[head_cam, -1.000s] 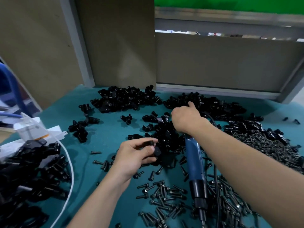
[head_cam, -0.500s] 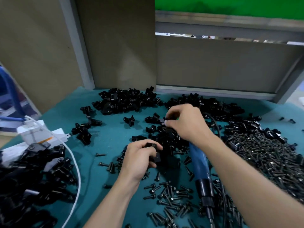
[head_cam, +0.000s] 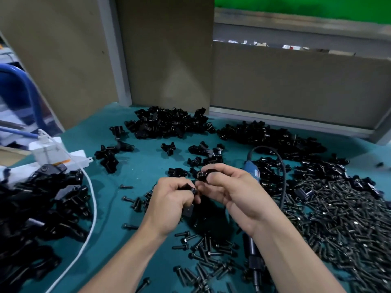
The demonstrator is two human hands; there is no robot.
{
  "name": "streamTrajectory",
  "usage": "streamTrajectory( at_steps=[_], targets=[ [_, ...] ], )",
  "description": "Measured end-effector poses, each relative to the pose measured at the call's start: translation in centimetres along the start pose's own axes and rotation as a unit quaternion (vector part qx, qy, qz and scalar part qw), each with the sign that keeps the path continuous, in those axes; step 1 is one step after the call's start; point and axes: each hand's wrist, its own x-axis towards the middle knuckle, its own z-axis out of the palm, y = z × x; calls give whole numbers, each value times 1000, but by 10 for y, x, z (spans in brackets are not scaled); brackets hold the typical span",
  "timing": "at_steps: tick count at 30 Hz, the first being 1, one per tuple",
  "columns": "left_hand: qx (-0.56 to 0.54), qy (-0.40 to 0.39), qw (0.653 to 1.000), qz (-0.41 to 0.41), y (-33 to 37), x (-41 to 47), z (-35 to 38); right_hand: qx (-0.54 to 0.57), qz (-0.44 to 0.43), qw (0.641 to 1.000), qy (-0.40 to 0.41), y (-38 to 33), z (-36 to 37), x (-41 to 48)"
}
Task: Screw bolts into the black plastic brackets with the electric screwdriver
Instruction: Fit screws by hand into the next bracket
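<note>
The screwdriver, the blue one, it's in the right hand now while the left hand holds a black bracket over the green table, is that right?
Not quite. In the head view the blue screwdriver lies on the green table, under the right forearm, in neither hand. The right hand pinches a small black part instead. The left hand does hold a black bracket.

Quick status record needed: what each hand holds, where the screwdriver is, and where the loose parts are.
left hand: grip shut on a black bracket piece
right hand: grip shut on a second black bracket piece, brought against the left one
electric screwdriver: blue, lying on the table under the right forearm, in neither hand
bolts: large loose heap to the right, smaller scatter in front
bracket piles: far side of the green table; another heap at the left edge
bolt being driven: none visible
</note>
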Motion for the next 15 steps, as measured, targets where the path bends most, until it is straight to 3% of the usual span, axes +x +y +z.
streamTrajectory(
  at_steps=[5,9,12,15],
  targets=[
    [41,9,999,-5,-4,0,-3,11,-9,1000,12,2,0,1],
    [21,4,1000,-21,-4,-2,0,-67,-76,995,26,5,3,-1],
    [-36,-3,999,-24,0,-3,4,-112,-110,988,-8,11,8,0],
    [-86,11,995,-41,0,-2,1,-99,-79,989,-71,16,9,1]
  ],
)
